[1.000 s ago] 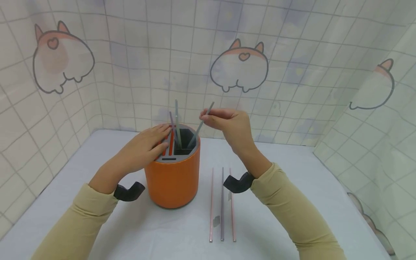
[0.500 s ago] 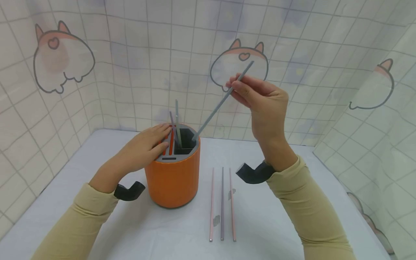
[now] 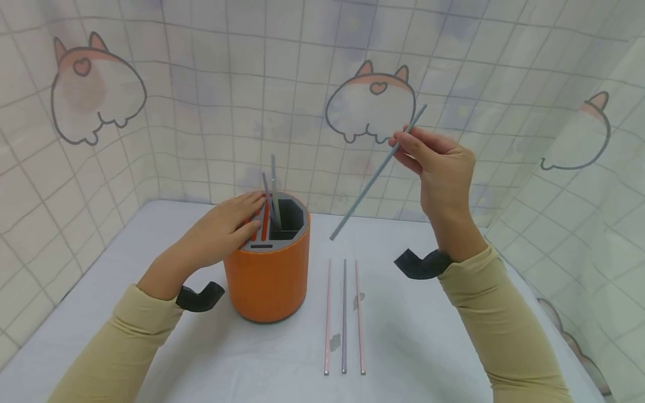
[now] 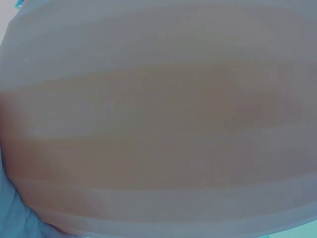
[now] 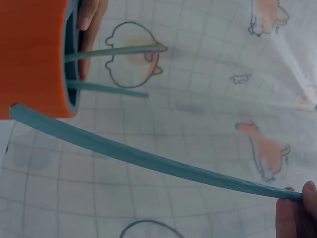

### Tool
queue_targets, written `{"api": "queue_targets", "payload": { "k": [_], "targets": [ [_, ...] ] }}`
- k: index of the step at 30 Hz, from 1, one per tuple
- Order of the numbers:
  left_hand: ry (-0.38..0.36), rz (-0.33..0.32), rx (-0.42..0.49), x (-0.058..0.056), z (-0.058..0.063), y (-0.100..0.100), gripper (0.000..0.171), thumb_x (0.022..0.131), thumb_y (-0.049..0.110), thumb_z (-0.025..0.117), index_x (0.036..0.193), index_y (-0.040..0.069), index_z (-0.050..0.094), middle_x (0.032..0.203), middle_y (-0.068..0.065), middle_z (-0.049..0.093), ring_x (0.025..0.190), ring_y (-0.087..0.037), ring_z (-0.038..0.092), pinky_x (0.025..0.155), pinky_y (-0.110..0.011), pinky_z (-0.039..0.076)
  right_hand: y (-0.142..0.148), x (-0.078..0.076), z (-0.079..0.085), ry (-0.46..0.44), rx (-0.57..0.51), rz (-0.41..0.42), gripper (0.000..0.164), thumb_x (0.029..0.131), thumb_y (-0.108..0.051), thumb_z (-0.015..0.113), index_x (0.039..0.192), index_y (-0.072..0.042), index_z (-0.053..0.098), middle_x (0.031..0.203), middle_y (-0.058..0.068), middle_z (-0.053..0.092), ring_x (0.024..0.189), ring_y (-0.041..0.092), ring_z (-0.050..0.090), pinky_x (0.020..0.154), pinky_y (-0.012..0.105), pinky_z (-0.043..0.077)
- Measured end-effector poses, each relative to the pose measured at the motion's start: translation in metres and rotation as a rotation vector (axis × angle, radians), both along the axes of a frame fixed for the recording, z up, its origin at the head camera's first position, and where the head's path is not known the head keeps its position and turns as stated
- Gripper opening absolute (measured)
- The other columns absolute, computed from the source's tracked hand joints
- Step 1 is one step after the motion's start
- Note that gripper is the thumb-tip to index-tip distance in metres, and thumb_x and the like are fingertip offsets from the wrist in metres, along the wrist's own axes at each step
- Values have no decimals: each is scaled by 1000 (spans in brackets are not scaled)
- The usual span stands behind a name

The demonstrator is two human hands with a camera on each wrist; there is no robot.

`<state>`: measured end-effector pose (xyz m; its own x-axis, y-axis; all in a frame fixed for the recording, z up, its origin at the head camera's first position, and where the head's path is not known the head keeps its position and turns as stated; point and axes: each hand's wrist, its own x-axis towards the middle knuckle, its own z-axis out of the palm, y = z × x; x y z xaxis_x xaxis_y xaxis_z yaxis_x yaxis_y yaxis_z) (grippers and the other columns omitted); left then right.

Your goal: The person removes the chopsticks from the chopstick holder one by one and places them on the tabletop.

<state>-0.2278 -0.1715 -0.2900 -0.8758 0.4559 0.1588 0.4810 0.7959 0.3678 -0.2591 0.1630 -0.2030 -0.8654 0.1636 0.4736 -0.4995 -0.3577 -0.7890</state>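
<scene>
An orange round utensil holder point(image 3: 267, 285) with a grey slotted top stands on the table, left of centre. My left hand point(image 3: 216, 226) rests flat over the left part of its top, fingers extended. Several thin chopsticks point(image 3: 275, 207) lean upright in its dark open compartment. To the right and above the table, my right hand point(image 3: 438, 165) pinches a blue-grey chopstick point(image 3: 370, 182) near its upper end between thumb and fingers. That chopstick slants down left, its lower tip apart from the holder. In the right wrist view, the fingertips point(image 5: 309, 193) grip the chopstick's end.
Two pink chopsticks, one left point(image 3: 328, 324) and one right point(image 3: 360, 330), lie parallel on the white tablecloth point(image 3: 428, 347) with a purple chopstick point(image 3: 345, 330) between them. A checked curtain point(image 3: 211, 84) with dog drawings hangs behind. The left wrist view is mostly a blurred orange-brown surface.
My right hand has drawn the blue-grey chopstick up out of the holder and carried it to the right. The left hand and the holder have stayed in place.
</scene>
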Motion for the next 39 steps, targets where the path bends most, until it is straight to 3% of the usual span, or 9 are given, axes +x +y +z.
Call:
{"api": "queue_targets", "payload": {
  "k": [10,12,16,19,25,39],
  "targets": [
    [-5,18,-11,-1,-2,-1,56,107,29,37,157,4,27,166,-14,22,154,-36,17,125,-57,14,40,-24,-48,-370,371,45,4,85,-10,78,89,-10,79,82,-3,77,79,10,75,76,22,61],
    [-2,18,-14,-2,-2,-1,57,107,30,37,157,4,27,166,-13,22,154,-36,17,126,-57,14,47,-28,-63,-442,461,62,9,86,-13,77,94,-8,77,82,-6,77,81,9,75,77,21,61],
    [1,3,-3,-1,-1,0,57,108,32,37,156,4,28,165,-14,23,154,-37,17,125,-58,14,59,-35,-97,-571,580,90,35,89,-16,75,117,4,68,80,-10,75,80,5,73,78,19,60],
    [0,0,-1,-1,-1,1,57,108,32,37,156,5,28,165,-14,23,154,-37,17,125,-57,14,66,-38,-124,-649,603,120,46,92,-13,71,129,12,58,81,-10,75,79,4,73,78,19,60],
    [7,8,-9,-3,-4,1,57,107,31,37,156,4,28,165,-14,23,154,-36,18,125,-57,14,72,-39,-167,-783,632,162,45,94,-14,69,130,11,58,87,-4,76,79,6,74,77,19,60],
    [-6,11,-11,0,-1,0,57,108,32,36,157,4,27,165,-14,23,154,-36,17,126,-56,13,69,-34,-216,-856,605,241,40,93,-9,69,125,14,60,87,3,77,75,8,73,71,19,60]
  ]
}}
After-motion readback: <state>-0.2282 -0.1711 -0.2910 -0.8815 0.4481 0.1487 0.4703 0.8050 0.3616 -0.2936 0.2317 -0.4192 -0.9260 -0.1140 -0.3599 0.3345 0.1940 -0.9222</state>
